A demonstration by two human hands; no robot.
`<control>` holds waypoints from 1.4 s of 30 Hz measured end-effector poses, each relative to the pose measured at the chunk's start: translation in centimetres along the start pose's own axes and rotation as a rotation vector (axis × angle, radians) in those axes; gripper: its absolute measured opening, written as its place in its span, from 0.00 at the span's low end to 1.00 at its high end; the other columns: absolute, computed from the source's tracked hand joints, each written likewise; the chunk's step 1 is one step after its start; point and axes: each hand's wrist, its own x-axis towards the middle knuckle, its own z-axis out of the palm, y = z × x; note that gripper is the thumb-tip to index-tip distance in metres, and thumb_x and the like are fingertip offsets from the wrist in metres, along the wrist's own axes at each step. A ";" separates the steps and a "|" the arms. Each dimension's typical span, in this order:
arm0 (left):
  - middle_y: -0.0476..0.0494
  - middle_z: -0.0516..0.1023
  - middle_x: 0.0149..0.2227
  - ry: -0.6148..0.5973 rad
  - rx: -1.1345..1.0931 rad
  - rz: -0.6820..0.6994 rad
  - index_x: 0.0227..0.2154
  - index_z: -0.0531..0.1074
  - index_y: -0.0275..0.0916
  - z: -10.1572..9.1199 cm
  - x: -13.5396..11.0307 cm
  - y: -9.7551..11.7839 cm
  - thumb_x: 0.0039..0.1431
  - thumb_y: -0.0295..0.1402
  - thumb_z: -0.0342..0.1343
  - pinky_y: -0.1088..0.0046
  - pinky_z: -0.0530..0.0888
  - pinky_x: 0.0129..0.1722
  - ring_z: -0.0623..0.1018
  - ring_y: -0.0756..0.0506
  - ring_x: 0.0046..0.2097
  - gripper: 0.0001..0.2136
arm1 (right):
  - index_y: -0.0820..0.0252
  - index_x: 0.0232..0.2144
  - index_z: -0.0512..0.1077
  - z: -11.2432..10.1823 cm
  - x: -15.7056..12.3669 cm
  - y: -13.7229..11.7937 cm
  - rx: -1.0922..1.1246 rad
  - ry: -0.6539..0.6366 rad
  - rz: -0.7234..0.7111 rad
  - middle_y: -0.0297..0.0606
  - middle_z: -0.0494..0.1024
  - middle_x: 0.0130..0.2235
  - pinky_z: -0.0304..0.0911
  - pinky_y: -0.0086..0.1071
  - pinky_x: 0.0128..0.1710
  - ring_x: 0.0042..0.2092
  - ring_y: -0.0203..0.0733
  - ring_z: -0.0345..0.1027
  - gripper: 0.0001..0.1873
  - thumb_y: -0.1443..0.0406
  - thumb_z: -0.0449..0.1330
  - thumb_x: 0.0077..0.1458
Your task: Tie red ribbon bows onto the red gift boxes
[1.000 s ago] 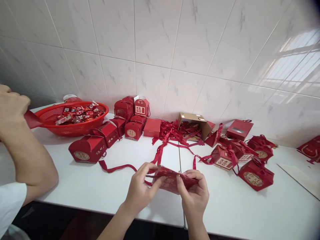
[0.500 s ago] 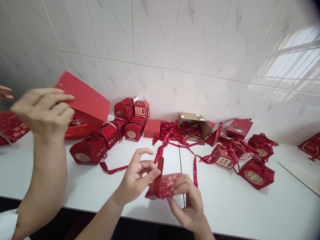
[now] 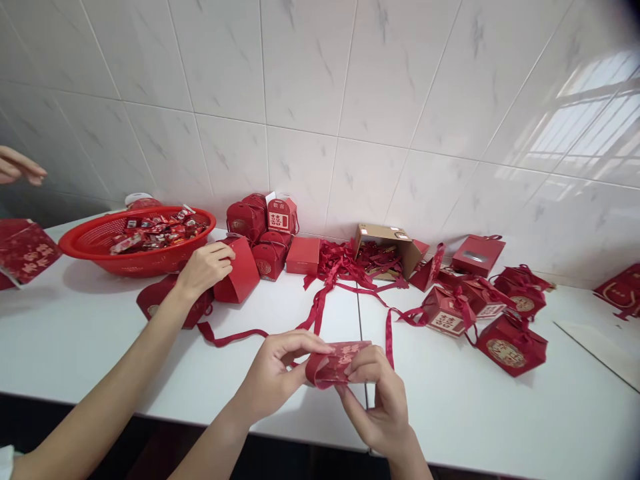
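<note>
Above the front edge of the white table, a small red gift box [image 3: 341, 357] with a pale floral print is held between my two hands. My left hand [image 3: 275, 373] is closed on the box's left end, pinching its red strap [image 3: 314, 371], which curls round in a loop. Thumb and fingers of my right hand [image 3: 380, 397] grip the box's lower right part. My fingers hide both ends of the box. Behind it lies a dark red ribbon [image 3: 320, 303] running back to a heap of ribbons [image 3: 337, 260].
At left a co-worker's hand [image 3: 207, 270] holds a red box [image 3: 237, 273] beside several finished boxes. A red plastic basket [image 3: 135, 263] holds wrapped sweets. Another person's hand [image 3: 20, 167] shows at far left. A cardboard box [image 3: 383, 233] and ribbon-tied boxes [image 3: 515, 347] stand right.
My left hand has bent the upright strap down over the box. The co-worker's hand has moved right and down with the red box, uncovering the basket of sweets.
</note>
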 end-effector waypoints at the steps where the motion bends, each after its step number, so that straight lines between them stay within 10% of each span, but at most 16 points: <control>1: 0.41 0.81 0.35 0.016 -0.034 -0.035 0.34 0.80 0.38 0.2 -0.1 -0.1 0.56 0.27 0.59 0.72 0.77 0.36 0.80 0.45 0.37 0.06 | 0.54 0.39 0.64 0.0 -0.1 0.1 -0.011 -0.008 0.007 0.35 0.72 0.33 0.65 0.39 0.33 0.34 0.42 0.68 0.16 0.77 0.58 0.52; 23: 0.44 0.82 0.32 0.046 0.063 0.147 0.34 0.78 0.39 0.7 -1.0 -0.2 0.57 0.23 0.55 0.74 0.76 0.34 0.80 0.46 0.34 0.08 | 0.54 0.37 0.64 0.2 -0.7 0.0 0.046 -0.024 0.062 0.36 0.72 0.32 0.66 0.39 0.32 0.33 0.42 0.68 0.12 0.75 0.58 0.53; 42: 0.38 0.80 0.40 -0.176 -0.026 0.285 0.38 0.75 0.41 0.1 -1.8 -0.2 0.61 0.31 0.56 0.59 0.73 0.47 0.77 0.41 0.44 0.05 | 0.53 0.32 0.62 0.3 -0.1 -0.6 -0.025 0.056 -0.066 0.32 0.77 0.29 0.64 0.39 0.29 0.28 0.39 0.68 0.17 0.78 0.60 0.47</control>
